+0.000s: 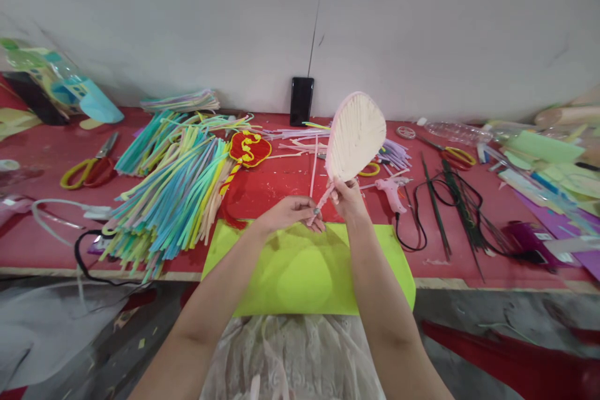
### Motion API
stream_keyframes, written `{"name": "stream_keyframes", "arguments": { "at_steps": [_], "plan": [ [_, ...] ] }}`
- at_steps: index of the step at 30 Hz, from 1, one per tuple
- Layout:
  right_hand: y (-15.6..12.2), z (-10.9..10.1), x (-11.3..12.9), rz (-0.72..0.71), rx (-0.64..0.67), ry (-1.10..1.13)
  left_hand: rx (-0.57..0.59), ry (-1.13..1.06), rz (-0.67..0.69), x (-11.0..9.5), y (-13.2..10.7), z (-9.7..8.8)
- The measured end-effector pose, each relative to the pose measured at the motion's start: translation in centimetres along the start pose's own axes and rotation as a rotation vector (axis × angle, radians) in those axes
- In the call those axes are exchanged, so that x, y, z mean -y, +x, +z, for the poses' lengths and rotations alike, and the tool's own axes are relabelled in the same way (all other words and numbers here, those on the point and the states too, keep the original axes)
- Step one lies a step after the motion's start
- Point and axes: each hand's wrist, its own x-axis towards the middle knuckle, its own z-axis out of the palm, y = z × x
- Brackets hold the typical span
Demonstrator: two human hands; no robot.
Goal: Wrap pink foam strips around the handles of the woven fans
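A cream fan [357, 137] with a pink edge, made of pipe cleaners, stands tilted above the table. My right hand [345, 197] is closed around the base of its blade, where the pink wrapped handle begins. My left hand [300, 212] pinches the lower end of that handle, and a loose pink pipe cleaner [314, 165] sticks up beside it. Beneath both hands lies a yellow-green mat [304, 275]. To the left is a small red fan [250, 149] with yellow trim and a red tassel.
Bundles of coloured pipe cleaners [173, 181] spread to the left, with scissors [89, 165] beyond. On the right lie a pink glue gun [392, 194] with its black cord, dark green stems [462, 206] and more scissors [452, 155]. A black phone [301, 101] leans against the wall.
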Motion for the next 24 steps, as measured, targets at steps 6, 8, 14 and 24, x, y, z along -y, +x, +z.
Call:
{"name": "stream_keyframes", "arguments": {
  "at_steps": [6, 8, 14, 24],
  "plan": [
    [0.06, 0.12, 0.15, -0.017, -0.032, -0.018, -0.078, 0.088, 0.039, 0.12, 0.19, 0.25],
    [0.07, 0.18, 0.19, -0.011, -0.051, -0.038, -0.093, 0.11, 0.05, 0.12, 0.18, 0.3],
    [0.04, 0.25, 0.22, -0.008, -0.045, -0.036, -0.096, 0.084, 0.012, -0.09, 0.11, 0.32],
    [0.35, 0.16, 0.01, -0.033, -0.092, -0.024, -0.061, -0.013, 0.008, -0.36, 0.19, 0.22]
  ]
}}
